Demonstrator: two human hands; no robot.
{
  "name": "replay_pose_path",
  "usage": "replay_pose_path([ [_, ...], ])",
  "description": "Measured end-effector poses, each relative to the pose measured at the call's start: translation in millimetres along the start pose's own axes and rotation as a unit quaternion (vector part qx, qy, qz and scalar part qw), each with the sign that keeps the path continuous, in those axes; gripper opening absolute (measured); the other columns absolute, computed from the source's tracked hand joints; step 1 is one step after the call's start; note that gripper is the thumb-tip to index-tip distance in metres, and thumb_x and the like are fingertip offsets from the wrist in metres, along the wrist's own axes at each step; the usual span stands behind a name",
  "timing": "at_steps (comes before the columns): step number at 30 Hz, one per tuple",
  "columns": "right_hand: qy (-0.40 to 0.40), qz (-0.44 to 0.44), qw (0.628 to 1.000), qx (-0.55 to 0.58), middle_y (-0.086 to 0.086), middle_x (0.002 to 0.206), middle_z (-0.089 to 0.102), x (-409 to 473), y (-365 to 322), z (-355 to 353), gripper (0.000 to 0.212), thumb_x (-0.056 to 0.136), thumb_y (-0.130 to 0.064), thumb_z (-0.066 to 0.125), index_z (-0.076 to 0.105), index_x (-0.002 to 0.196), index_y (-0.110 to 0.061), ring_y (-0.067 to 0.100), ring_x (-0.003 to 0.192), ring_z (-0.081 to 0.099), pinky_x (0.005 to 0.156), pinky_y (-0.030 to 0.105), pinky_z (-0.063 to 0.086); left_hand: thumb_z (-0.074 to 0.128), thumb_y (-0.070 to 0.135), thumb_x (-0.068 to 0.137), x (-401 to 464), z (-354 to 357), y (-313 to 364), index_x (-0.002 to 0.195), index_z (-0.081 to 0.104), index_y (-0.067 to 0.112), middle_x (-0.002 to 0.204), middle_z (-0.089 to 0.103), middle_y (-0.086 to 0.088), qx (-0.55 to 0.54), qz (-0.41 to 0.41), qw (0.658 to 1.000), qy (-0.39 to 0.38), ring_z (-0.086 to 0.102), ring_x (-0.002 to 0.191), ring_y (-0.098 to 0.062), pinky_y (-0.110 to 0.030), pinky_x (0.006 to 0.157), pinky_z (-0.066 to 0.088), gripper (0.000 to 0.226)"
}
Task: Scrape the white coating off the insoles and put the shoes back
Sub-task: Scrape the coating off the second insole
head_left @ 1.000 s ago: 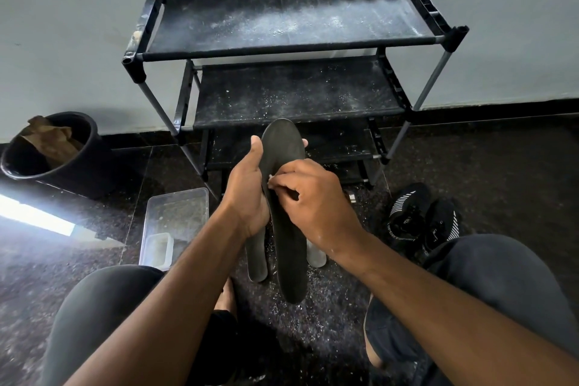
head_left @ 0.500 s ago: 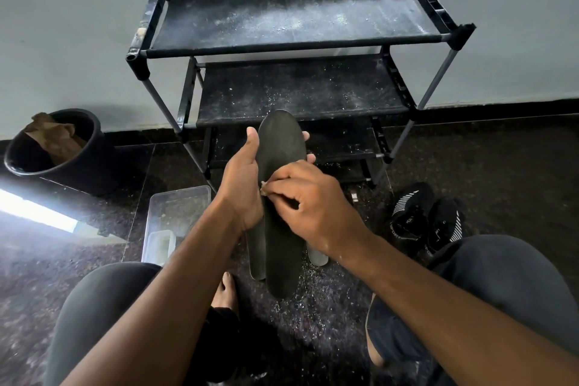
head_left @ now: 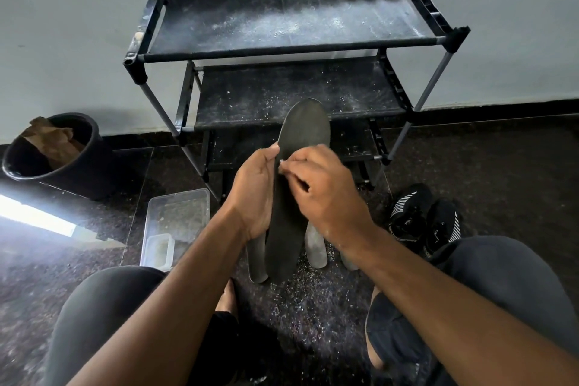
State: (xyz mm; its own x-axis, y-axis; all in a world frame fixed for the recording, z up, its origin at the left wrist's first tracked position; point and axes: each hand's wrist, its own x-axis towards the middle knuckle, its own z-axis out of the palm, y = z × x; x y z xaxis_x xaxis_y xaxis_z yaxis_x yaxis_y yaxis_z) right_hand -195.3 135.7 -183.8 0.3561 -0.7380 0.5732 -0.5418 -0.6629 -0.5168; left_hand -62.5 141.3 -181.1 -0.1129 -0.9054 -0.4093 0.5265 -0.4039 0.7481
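Scraping step in hand, judged from the pose. Item: dark insole [head_left: 300, 197], held upright at centre frame, toe end up in front of the shoe rack [head_left: 294, 50]. Left hand [head_left: 255, 194]: curled round the insole's left edge, thumb on its face, gripping it from behind. Right hand [head_left: 322, 194]: fingers curled, tips pressed against the insole near its left edge; a small pale fleck shows at the fingertips, too small to identify, so whether anything is pinched cannot be told. Further insoles [head_left: 315, 247]: on the floor, just behind the held one, paler in tone. Pair of black shoes [head_left: 423, 219]: on the floor at right of centre, well apart from the rack shelves. Next move calls for a firm left-hand hold and short strokes over remaining coating; refitting and shelving not yet begun.
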Motion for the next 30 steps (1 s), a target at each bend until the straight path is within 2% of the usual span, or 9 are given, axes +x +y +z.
replay_pose_path([
  [3, -0.050, -0.034, 0.998, -0.007, 0.008, 0.098, 0.064, -8, -5, 6, 0.013, 0.089, 0.000, 0.068, 0.073, 0.101, 0.001, 0.022, 0.095, 0.058, 0.086, 0.031, 0.050, 0.034, 0.032, 0.107, 2, -3, 1, 0.130, 0.068, 0.003, 0.130, 0.069, -0.020, 0.000, 0.016, 1.000, 0.019, 0.065, 0.125, -0.029, -0.038, 0.109, 0.050, 0.049],
  [7, 0.015, 0.013, 1.000, -0.020, 0.008, 0.096, 0.064, 9, 11, -7, 0.009, 0.089, 0.000, 0.068, 0.073, 0.097, 0.001, 0.020, 0.093, 0.059, 0.092, 0.011, 0.040, 0.027, 0.030, 0.109, 0, 2, 0, 0.113, 0.073, 0.006, 0.101, 0.077, -0.013, -0.033, -0.014, 0.999, -0.021, 0.075, 0.093, -0.022, -0.032, 0.079, 0.061, 0.052],
  [9, 0.057, 0.033, 0.998, -0.015, 0.009, 0.095, 0.065, 14, 17, -14, 0.008, 0.090, 0.000, 0.069, 0.074, 0.095, 0.000, 0.018, 0.092, 0.060, 0.091, 0.008, 0.039, 0.026, 0.031, 0.109, -1, 2, 0, 0.116, 0.070, 0.006, 0.100, 0.077, -0.013, -0.034, -0.021, 0.999, -0.030, 0.075, 0.089, -0.022, -0.034, 0.075, 0.062, 0.051],
  [15, -0.027, -0.017, 0.999, 0.033, 0.009, 0.093, 0.066, -8, -8, 4, 0.011, 0.085, 0.001, 0.071, 0.075, 0.096, 0.001, 0.022, 0.091, 0.060, 0.085, 0.028, 0.049, 0.036, 0.031, 0.108, 1, -2, 1, 0.122, 0.071, 0.005, 0.120, 0.074, -0.015, -0.006, 0.017, 0.999, 0.028, 0.069, 0.116, -0.026, -0.035, 0.108, 0.049, 0.046],
  [18, -0.058, -0.043, 0.997, 0.012, 0.009, 0.095, 0.065, -4, -2, 3, 0.009, 0.088, -0.001, 0.069, 0.074, 0.095, 0.002, 0.023, 0.093, 0.059, 0.087, 0.029, 0.048, 0.035, 0.032, 0.108, 1, -3, 1, 0.123, 0.071, 0.006, 0.118, 0.075, -0.013, -0.009, 0.019, 0.999, 0.037, 0.071, 0.112, -0.024, -0.032, 0.101, 0.054, 0.046],
  [21, 0.001, 0.016, 1.000, -0.009, 0.009, 0.097, 0.063, 10, 19, -11, 0.008, 0.091, -0.003, 0.067, 0.074, 0.096, -0.001, 0.002, 0.097, 0.055, 0.085, 0.007, 0.041, 0.031, 0.033, 0.108, 0, 2, 1, 0.115, 0.073, 0.007, 0.106, 0.077, -0.013, -0.027, -0.010, 1.000, -0.002, 0.075, 0.092, -0.024, -0.038, 0.084, 0.063, 0.051],
  [24, 0.065, 0.085, 0.994, 0.005, 0.013, 0.102, 0.061, 18, 32, -27, 0.009, 0.093, -0.003, 0.065, 0.073, 0.098, -0.002, -0.020, 0.092, 0.050, 0.072, -0.005, 0.038, 0.031, 0.036, 0.108, -2, 3, -2, 0.113, 0.079, 0.007, 0.119, 0.074, -0.019, -0.022, -0.019, 0.999, -0.022, 0.074, 0.098, -0.034, -0.055, 0.098, 0.053, 0.056],
  [27, 0.050, 0.056, 0.997, -0.029, 0.009, 0.096, 0.064, 15, 30, -27, 0.008, 0.091, -0.002, 0.068, 0.074, 0.094, -0.001, 0.000, 0.091, 0.056, 0.080, 0.000, 0.038, 0.030, 0.036, 0.109, -1, 4, -3, 0.112, 0.078, 0.008, 0.115, 0.075, -0.017, -0.019, -0.018, 1.000, -0.018, 0.075, 0.096, -0.031, -0.054, 0.092, 0.059, 0.056],
  [30, -0.031, 0.005, 0.999, -0.021, 0.008, 0.092, 0.065, 0, 18, -11, 0.008, 0.089, -0.003, 0.069, 0.075, 0.093, 0.001, 0.020, 0.090, 0.058, 0.087, 0.014, 0.043, 0.030, 0.036, 0.109, 1, -2, 0, 0.119, 0.072, 0.008, 0.106, 0.077, -0.011, -0.007, -0.001, 1.000, 0.019, 0.074, 0.092, -0.022, -0.036, 0.084, 0.060, 0.051],
])
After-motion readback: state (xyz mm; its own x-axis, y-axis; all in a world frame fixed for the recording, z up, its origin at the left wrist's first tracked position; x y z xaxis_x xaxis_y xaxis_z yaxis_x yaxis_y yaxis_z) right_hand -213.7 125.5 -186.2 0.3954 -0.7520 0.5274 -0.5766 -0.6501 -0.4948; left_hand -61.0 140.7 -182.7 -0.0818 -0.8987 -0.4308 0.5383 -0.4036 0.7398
